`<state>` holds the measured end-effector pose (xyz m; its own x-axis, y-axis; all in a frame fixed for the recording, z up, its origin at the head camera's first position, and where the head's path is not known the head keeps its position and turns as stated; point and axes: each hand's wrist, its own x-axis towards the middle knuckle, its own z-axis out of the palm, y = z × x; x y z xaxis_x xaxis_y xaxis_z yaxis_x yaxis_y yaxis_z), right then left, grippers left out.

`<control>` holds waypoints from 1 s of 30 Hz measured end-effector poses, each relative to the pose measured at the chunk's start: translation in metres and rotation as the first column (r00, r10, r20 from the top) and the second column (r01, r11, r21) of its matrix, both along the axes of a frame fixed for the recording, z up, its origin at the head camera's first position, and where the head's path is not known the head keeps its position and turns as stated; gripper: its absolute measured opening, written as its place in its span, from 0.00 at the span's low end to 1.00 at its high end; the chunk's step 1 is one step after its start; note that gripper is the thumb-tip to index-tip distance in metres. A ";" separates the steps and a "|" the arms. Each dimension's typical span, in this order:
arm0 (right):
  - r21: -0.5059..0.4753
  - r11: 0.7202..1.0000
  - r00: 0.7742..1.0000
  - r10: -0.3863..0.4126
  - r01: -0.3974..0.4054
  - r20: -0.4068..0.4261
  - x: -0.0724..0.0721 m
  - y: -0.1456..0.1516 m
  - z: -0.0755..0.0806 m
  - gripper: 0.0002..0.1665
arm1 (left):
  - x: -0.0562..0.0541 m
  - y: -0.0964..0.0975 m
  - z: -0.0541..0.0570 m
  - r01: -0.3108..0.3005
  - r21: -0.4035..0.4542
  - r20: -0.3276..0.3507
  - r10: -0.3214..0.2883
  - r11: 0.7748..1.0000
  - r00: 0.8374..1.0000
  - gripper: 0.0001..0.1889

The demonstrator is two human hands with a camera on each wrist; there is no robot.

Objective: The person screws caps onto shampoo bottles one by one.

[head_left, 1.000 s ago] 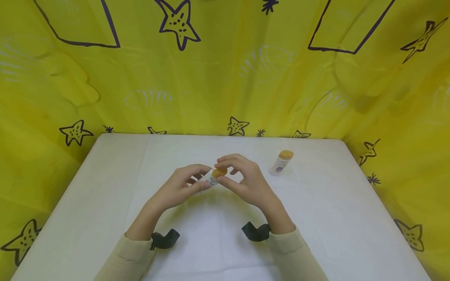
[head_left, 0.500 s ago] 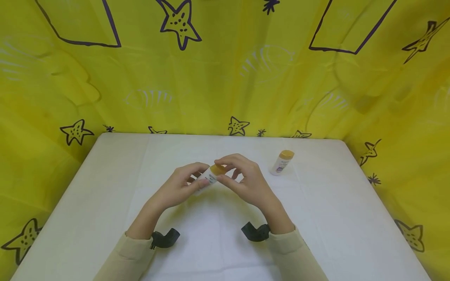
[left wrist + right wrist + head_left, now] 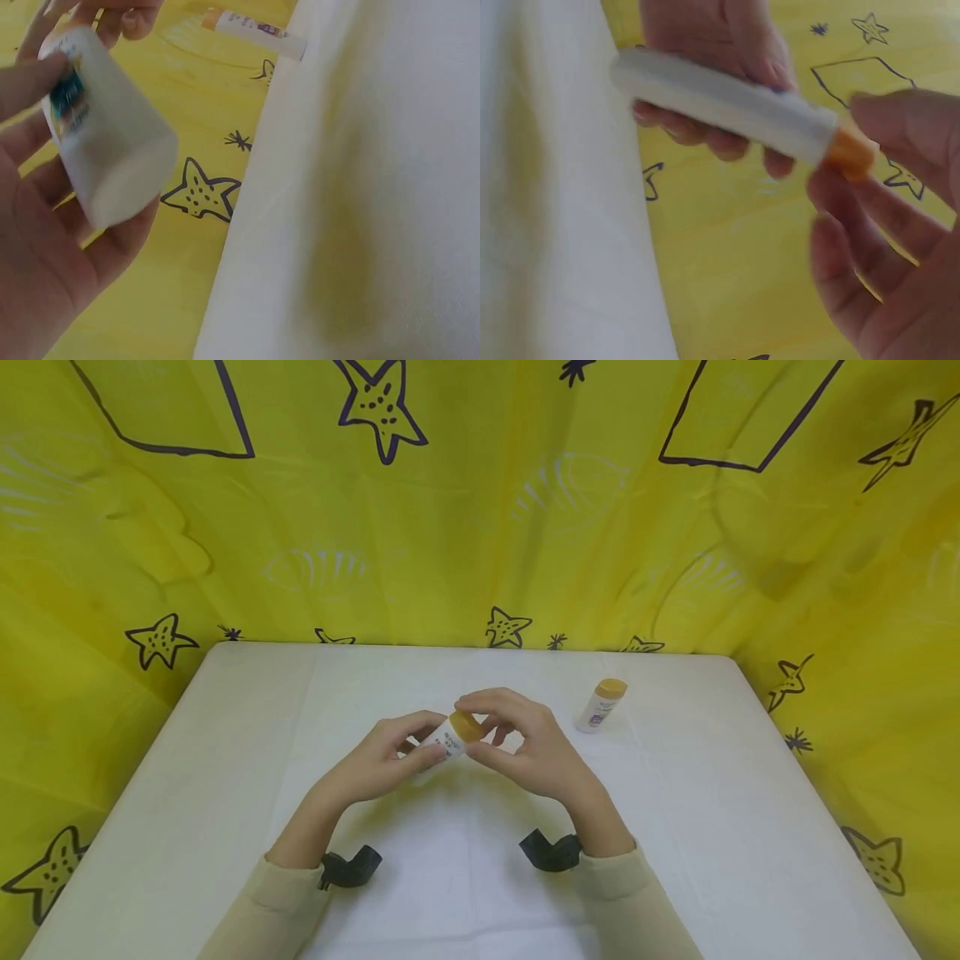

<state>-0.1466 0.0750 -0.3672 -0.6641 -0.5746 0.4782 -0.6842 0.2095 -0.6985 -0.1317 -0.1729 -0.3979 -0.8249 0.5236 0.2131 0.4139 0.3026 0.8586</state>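
A white bottle [image 3: 448,739] with an orange cap [image 3: 466,724] is held tilted above the table between the hands. My left hand [image 3: 393,752] grips its body, thumb over the label and fingers behind. In the left wrist view the flat white base of the bottle [image 3: 112,142] faces the camera, with a teal label patch. My right hand [image 3: 528,739] pinches the cap [image 3: 849,154] between thumb and fingertips, as the right wrist view shows. A second white bottle with an orange cap [image 3: 603,703] stands on the table to the right, beyond the right hand.
The white-covered table [image 3: 675,827] reaches back to a yellow curtain [image 3: 450,527] printed with starfish and fish. Black camera mounts sit on both wrists, such as the left mount [image 3: 352,867], hanging inward over the tablecloth.
The held bottle has turned about its length, and the cap now shows a broader face. My right fingers have shifted slightly around the cap. The standing bottle has stayed put.
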 end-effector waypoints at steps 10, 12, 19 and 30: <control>-0.016 0.977 0.975 0.212 -0.211 0.063 0.001 0.006 0.005 0.17 | -0.003 -0.008 -0.007 0.292 0.187 0.224 -0.329 0.938 0.917 0.11; -0.041 0.975 0.974 0.220 -0.218 0.048 0.001 0.005 0.003 0.17 | -0.002 -0.007 -0.007 0.295 0.191 0.215 -0.333 0.936 0.918 0.11; -0.070 0.986 0.988 0.152 -0.154 -0.038 -0.004 0.000 -0.004 0.19 | -0.001 0.001 -0.006 0.146 0.100 0.118 -0.158 0.984 0.980 0.13; -0.061 0.997 0.998 -0.056 0.055 -0.020 -0.004 -0.007 -0.012 0.16 | 0.006 0.016 -0.003 -0.187 -0.089 -0.196 0.167 0.978 0.966 0.14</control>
